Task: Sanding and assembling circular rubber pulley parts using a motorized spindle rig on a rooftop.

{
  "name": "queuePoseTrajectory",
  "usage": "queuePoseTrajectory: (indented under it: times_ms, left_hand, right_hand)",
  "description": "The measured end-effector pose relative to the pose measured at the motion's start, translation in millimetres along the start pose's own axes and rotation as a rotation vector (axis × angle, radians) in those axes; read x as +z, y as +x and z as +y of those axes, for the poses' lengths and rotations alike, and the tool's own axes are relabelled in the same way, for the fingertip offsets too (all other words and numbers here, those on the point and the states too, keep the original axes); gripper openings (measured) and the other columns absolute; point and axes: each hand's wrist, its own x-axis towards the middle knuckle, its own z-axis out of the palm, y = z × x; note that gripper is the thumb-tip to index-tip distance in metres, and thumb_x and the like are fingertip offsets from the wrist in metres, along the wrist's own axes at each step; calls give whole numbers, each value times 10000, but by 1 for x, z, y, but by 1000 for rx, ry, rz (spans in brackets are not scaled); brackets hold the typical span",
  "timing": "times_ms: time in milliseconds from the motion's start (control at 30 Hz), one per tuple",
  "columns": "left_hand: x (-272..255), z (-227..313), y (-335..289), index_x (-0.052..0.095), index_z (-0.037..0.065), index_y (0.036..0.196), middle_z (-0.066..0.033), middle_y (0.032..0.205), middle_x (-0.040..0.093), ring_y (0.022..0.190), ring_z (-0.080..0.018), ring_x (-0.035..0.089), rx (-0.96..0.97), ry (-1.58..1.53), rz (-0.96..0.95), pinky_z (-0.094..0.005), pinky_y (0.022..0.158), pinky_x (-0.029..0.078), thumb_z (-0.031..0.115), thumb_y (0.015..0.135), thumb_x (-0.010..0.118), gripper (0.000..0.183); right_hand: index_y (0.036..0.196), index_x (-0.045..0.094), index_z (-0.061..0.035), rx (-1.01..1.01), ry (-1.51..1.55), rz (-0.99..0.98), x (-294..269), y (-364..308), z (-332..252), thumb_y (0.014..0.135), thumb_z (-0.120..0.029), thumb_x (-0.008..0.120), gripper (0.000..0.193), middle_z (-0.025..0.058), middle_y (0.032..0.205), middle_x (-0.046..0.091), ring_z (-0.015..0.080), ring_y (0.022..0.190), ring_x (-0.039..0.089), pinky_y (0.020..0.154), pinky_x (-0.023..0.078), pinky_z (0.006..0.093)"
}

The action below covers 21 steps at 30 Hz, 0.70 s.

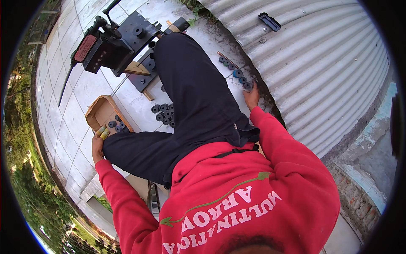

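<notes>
My right hand [252, 96] is down on the floor at the right, its fingers closed round the nearest of a short row of dark round pieces with centre holes. Just beyond it in that row is a blue-edged round piece [237, 73]. My left hand [98, 146] is beside my bent knee, at the near edge of an open cardboard box [95, 111]. Yellow wrapping covers some of its fingers, which stretch out along the box's corner; I see nothing held in them. Inside the box lie several dark round pieces [118, 126].
A black hand press [137, 36] with long levers stands at the far left on a metal base with wooden blocks [137, 68]. Several dark round pieces [160, 115] cluster on the tiles by my leg. Corrugated sheet metal [313, 72] rises at the right, a black oblong part [269, 22] on it.
</notes>
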Motion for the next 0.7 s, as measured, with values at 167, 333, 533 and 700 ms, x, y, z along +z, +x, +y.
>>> queuePoseTrajectory:
  times_ms: [167,333,533,700]
  left_hand:
    - [11,11,-11,666,-25,1343,-99,1196,741,1046,-174,741,216,-39,207,-261,862,606,2,1002,660,342]
    - [53,35,-54,647,-31,1324,-91,1133,744,1001,-182,748,329,-436,320,-281,873,607,116,1006,723,358]
    - [98,21,-53,638,-22,1313,-114,1162,725,1021,-203,743,390,-687,176,-310,893,616,63,1017,685,312]
    - [111,15,-55,579,-36,1356,-164,1236,689,1085,-244,728,347,-793,168,-341,955,610,-32,1038,574,319]
  right_hand:
    - [1567,391,-41,-77,-60,-46,-42,-31,-32,851,-118,826,841,256,1322,549,351,1069,610,954,509,427]
    - [1436,576,0,-2,426,-329,-71,-5,-124,1087,-221,600,414,92,1272,646,150,980,639,881,527,299]
    - [1524,491,51,-2,615,-483,-75,40,-309,1139,-399,467,593,144,1575,513,239,1431,499,1189,352,318]
    - [1411,654,-54,-762,38,-379,-71,48,-377,1066,-277,632,411,167,1490,610,301,1467,486,1217,329,368]
